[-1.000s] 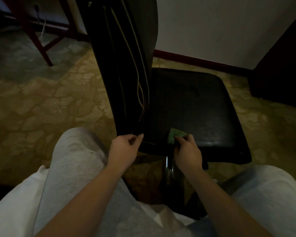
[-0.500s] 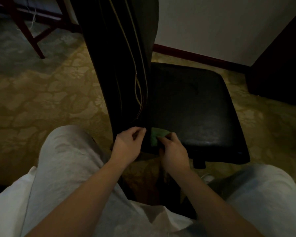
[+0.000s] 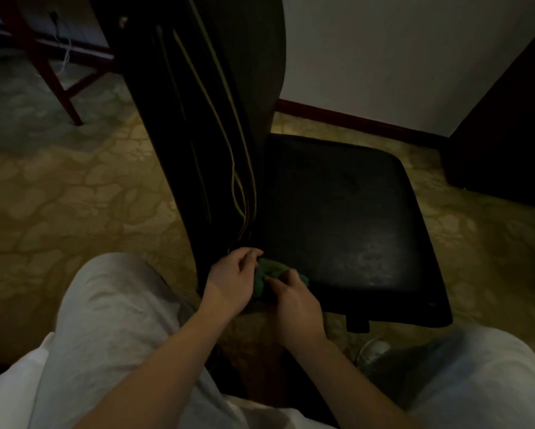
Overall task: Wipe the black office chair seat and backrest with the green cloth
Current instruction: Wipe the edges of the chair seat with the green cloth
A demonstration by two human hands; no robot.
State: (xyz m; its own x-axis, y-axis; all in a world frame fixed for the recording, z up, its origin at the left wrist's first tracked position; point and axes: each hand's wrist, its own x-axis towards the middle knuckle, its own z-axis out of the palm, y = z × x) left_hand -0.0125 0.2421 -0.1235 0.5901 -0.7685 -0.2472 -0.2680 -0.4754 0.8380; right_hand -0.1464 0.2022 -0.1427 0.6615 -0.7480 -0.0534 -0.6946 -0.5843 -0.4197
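Hands (image 3: pixel 297 300) (seemingly both) grip cloth (image 3: pixel 274 267).

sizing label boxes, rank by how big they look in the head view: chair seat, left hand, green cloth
1. chair seat
2. left hand
3. green cloth, partly hidden under the right hand, so only its visible part counts

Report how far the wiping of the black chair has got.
Done: no finished part can be told; the seat shows a patchy sheen. In hand: the right hand grips the green cloth at the seat's near corner, the left hand against it. Left, likely: the rest of the seat and the backrest.
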